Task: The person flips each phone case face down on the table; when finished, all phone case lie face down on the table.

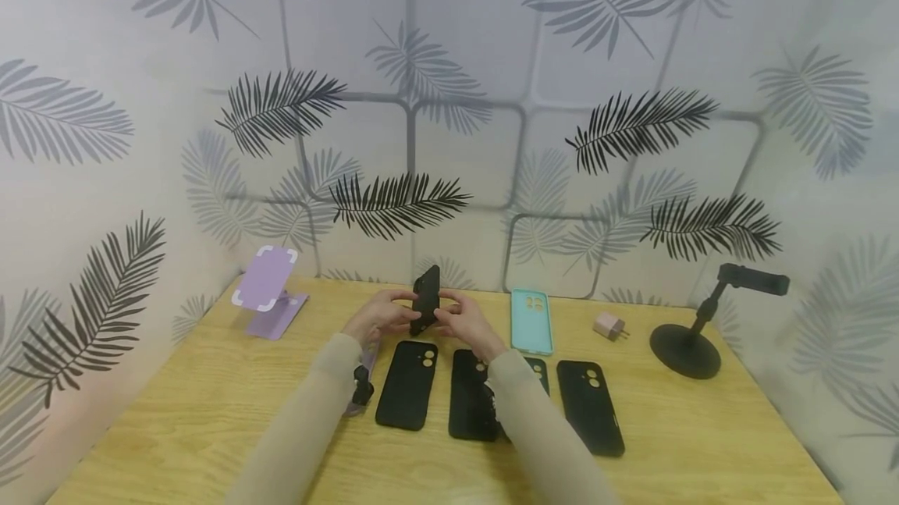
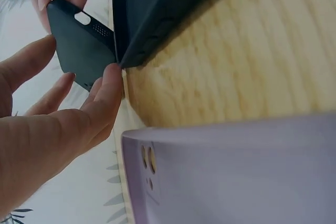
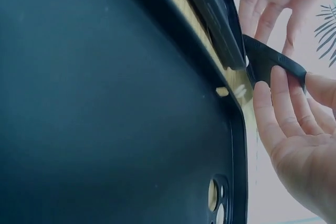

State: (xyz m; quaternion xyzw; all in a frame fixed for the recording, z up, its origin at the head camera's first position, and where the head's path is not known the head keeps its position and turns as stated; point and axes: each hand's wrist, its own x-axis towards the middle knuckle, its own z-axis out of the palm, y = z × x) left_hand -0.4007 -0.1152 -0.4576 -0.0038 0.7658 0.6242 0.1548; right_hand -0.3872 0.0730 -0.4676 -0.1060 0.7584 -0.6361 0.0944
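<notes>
Both hands hold one black phone case (image 1: 426, 296) upright above the middle of the wooden table (image 1: 211, 411). My left hand (image 1: 403, 313) pinches its left edge and my right hand (image 1: 447, 311) its right edge. In the left wrist view the thumb and fingertips (image 2: 107, 85) close round the case's lower end (image 2: 79, 43), which shows a cut-out. From the right wrist, my fingers (image 3: 281, 103) lie along the same case (image 3: 273, 59), with the other hand behind it.
Black cases (image 1: 407, 384) (image 1: 469, 396) (image 1: 590, 407) lie in a row below the hands; another is half hidden by my right sleeve. A lilac case (image 2: 236, 171) lies under my left forearm. Behind are a teal case (image 1: 531, 321), purple stand (image 1: 267, 290), pink charger (image 1: 608, 325) and black holder (image 1: 691, 337).
</notes>
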